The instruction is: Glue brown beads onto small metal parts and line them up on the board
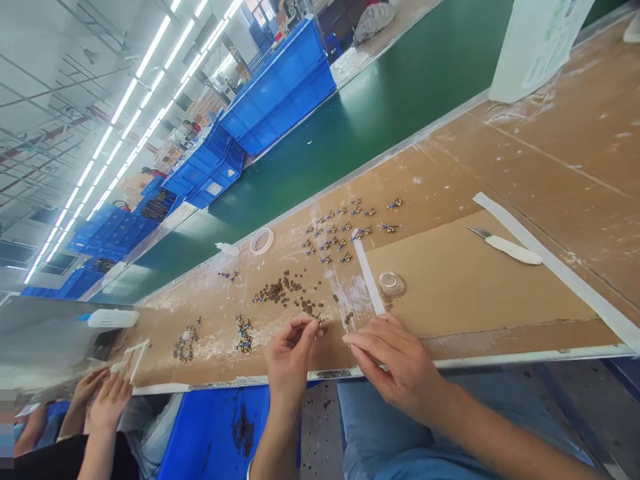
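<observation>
"Head view: what are the hands doing?"

"The left hand is pinching a small piece, too tiny to identify. The right hand is hovering beside it with a narrow grip; I can't tell whether it's holding anything."

"And the loose parts?"

"Brown discs are lying heaped on the table, beyond the left hand. Blue-and-gold figurines are sitting in groups around them."

"Containers?"

"A clear round dish is resting on the cardboard sheet; I'm not making out its contents. A blue-tipped white bottle is sitting far left, a big white jug upper right. Blue crates are standing past the green belt, their insides hidden. Below, a blue bin is showing dark patches."
</observation>
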`<state>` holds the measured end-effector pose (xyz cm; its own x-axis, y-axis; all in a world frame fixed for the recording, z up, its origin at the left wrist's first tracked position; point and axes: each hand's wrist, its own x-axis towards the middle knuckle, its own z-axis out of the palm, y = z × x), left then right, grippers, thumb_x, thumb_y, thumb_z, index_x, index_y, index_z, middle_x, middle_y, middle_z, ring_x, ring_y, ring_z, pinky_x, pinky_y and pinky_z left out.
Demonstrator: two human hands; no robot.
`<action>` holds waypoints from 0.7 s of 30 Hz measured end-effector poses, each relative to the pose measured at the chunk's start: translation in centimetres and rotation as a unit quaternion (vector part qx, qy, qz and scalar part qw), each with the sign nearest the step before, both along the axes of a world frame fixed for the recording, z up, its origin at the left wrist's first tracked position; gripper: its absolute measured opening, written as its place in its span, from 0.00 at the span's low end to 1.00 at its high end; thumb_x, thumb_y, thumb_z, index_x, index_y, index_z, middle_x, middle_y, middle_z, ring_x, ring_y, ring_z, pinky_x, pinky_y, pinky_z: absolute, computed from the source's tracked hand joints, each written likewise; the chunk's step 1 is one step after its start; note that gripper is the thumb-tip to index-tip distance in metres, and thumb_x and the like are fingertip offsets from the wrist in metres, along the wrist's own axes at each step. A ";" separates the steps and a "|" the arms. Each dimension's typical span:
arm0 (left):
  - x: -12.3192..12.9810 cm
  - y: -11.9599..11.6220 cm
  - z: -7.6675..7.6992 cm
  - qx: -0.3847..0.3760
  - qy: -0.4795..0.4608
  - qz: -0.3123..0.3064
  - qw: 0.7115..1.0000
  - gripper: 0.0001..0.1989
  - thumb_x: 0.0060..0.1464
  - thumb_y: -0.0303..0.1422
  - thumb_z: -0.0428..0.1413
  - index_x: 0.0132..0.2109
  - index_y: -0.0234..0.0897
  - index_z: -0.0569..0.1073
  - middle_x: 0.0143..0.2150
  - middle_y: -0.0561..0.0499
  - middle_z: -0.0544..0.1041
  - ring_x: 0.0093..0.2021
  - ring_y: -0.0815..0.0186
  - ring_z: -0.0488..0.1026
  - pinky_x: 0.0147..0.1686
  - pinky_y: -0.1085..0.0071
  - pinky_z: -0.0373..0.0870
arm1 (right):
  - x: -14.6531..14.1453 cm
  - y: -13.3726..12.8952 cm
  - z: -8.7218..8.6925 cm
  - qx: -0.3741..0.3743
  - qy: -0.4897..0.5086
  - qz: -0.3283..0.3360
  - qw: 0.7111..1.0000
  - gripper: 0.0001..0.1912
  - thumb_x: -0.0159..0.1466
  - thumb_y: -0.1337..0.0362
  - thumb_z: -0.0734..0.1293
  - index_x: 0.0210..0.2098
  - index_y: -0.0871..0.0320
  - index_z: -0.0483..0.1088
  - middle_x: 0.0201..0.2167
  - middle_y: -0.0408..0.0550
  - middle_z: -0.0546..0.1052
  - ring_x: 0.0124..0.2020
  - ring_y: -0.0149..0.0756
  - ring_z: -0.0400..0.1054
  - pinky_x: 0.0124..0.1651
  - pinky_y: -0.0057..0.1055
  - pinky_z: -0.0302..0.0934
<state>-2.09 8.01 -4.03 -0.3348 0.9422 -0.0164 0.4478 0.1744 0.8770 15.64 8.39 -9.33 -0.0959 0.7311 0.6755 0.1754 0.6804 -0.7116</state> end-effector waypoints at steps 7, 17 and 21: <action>-0.6 9.6 -1.3 0.026 0.094 -0.019 0.995 0.07 0.46 0.35 0.63 0.30 0.36 0.81 0.26 0.51 0.80 0.28 0.65 0.75 0.31 0.71 0.71 | -0.1 0.1 0.0 0.010 -0.006 0.016 1.000 0.10 0.67 0.76 0.62 0.44 0.59 0.68 0.31 0.44 0.75 0.32 0.32 0.68 0.39 0.33 0.59; -6.6 5.2 -0.1 0.025 0.220 -0.015 0.975 0.04 0.50 0.29 0.62 0.31 0.42 0.82 0.32 0.50 0.82 0.36 0.61 0.77 0.41 0.65 0.71 | 0.2 -0.1 -0.4 0.021 -0.018 0.014 1.000 0.11 0.67 0.75 0.63 0.47 0.58 0.70 0.34 0.45 0.77 0.35 0.32 0.71 0.46 0.34 0.62; -7.6 -0.8 -0.7 0.016 0.260 -0.039 0.965 0.06 0.54 0.28 0.60 0.33 0.42 0.82 0.34 0.51 0.82 0.37 0.62 0.78 0.41 0.66 0.72 | 0.1 0.0 -0.3 0.031 -0.030 0.015 0.999 0.09 0.67 0.74 0.63 0.46 0.59 0.70 0.34 0.45 0.77 0.35 0.31 0.72 0.47 0.33 0.62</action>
